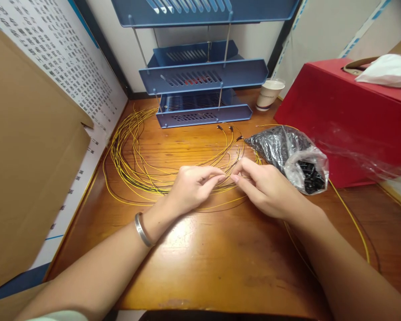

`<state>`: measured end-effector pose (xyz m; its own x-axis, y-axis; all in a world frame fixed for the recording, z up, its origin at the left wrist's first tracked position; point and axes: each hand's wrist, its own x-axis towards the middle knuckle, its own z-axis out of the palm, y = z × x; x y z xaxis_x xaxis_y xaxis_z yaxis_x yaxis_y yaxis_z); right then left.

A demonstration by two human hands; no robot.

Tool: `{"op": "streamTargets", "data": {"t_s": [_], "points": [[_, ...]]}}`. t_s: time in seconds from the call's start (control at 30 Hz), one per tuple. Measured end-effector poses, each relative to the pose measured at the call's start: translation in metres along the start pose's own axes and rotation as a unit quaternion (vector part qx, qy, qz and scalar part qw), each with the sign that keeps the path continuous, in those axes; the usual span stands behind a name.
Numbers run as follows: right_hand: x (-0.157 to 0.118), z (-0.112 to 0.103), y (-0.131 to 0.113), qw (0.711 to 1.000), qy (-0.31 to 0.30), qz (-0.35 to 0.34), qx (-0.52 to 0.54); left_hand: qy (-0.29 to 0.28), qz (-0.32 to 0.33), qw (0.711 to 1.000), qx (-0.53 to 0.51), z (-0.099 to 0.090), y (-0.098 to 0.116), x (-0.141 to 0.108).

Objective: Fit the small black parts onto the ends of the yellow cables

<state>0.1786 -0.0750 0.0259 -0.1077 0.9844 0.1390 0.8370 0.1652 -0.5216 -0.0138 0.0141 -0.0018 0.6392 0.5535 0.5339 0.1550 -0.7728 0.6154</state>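
From my distant seat, I see the left hand [195, 185] and the right hand [267, 187] almost meeting in front of the blue rack [203, 78], each with thumb and forefinger pinched narrowly, it seems on one thin strand of the wires [130, 179]; the exact contact is too small for me to tell. I judge that the step in hand is fine fingertip work on this strand, and the next move calls for steady fingers and a light touch. The coiled wires lie on the wooden table [200, 258], before the rack and toward its left; their crossing loops could catch. To the rack's front right, a plastic bag [277, 145] with black pieces [310, 178] crowds the right hand. A paper cup [268, 96] stands at the rack's right, then a red box [341, 120] farther right.
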Motion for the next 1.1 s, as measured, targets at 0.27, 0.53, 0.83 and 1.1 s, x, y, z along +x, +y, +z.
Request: {"op": "streamTargets", "data": {"t_s": [0.27, 0.53, 0.83, 1.1], "points": [[-0.0006, -0.0003, 0.0010, 1.000, 0.018, 0.000, 0.006, -0.025, -0.041, 0.999, -0.012, 0.0010, 0.0036, -0.0008], [-0.0012, 0.0010, -0.0006, 1.000, 0.015, -0.007, 0.014, -0.025, -0.022, 0.999, -0.014, 0.0017, 0.0049, -0.0016], [-0.0001, 0.0025, -0.0028, 1.000, 0.013, -0.015, 0.018, -0.023, -0.010, 1.000, -0.003, 0.0012, 0.0052, -0.0021], [-0.0010, 0.0015, -0.0039, 1.000, 0.011, -0.013, 0.023, -0.021, -0.001, 1.000, 0.003, 0.0015, 0.0017, -0.0020]]}}
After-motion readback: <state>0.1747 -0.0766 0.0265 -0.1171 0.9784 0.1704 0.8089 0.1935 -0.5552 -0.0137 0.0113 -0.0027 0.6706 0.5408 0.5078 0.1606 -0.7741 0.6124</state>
